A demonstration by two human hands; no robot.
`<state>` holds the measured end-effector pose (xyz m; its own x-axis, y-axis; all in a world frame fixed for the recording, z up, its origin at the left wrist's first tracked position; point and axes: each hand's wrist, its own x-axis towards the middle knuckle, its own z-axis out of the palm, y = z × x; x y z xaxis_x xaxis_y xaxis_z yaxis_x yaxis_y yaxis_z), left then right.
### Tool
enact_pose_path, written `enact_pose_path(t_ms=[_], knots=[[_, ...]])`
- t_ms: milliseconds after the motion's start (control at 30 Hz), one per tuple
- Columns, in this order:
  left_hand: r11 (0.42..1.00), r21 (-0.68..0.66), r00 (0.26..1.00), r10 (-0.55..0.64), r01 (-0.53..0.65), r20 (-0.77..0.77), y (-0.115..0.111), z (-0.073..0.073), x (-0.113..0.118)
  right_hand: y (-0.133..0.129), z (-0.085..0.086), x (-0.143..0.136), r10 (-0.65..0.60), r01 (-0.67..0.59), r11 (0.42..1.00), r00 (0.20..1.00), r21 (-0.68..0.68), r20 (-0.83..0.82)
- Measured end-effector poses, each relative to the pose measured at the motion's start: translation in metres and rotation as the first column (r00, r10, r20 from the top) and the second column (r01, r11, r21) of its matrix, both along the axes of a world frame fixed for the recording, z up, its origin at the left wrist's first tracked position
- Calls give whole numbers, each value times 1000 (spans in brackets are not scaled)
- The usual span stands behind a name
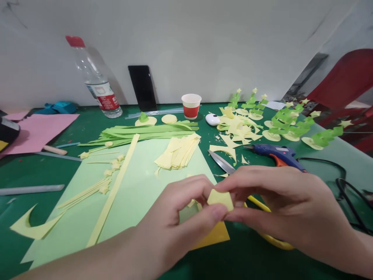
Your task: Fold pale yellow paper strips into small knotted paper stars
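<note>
Between my two hands is a small pale yellow paper pentagon [220, 200], folded from a strip. My left hand [186, 217] pinches it with thumb and fingers from the left. From the right, the thumb and index finger of my right hand [279, 210] close on its edge. Beneath the hands lie scissors [223, 161], with the blades pointing away and yellow handles partly hidden by my right hand. A long yellow paper strip [116, 186] and a stack of short yellow strips [177, 151] rest on light green paper sheets [140, 182].
Green strips [145, 132] lie behind the sheets. Yellow scraps [239, 126], a blue glue gun [276, 153] with its black cable [349, 202], and several paper plants topped with stars [291, 124] occupy the right. A bottle [99, 85], phone [142, 87] and paper cup [191, 105] stand at the wall.
</note>
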<state>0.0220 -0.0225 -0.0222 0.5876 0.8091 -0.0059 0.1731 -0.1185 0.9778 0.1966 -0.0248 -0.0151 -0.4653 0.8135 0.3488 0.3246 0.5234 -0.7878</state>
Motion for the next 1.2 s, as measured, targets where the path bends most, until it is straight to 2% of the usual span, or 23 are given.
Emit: enact_pose_path(t_ms=[100,167,367,833,1033,1200], knots=[[996,-58,993,68,-62,102,-1,-5,1,2,-2,1,-28,20,972,999,233,31],[994,-76,987,84,-74,135,-1,-8,1,3,-2,2,-43,22,943,997,331,57],[992,-64,981,115,-106,159,-1,-6,-1,-1,1,1,-83,41,910,993,412,85],[990,-73,967,135,-122,218,-2,-4,-3,0,4,2,-43,78,916,994,393,-96],[989,-55,960,149,-140,235,-2,-3,-1,0,2,1,-84,108,911,994,397,-76],[982,-58,962,189,-181,199,-1,-3,0,1,2,3,-29,61,913,996,403,-86]])
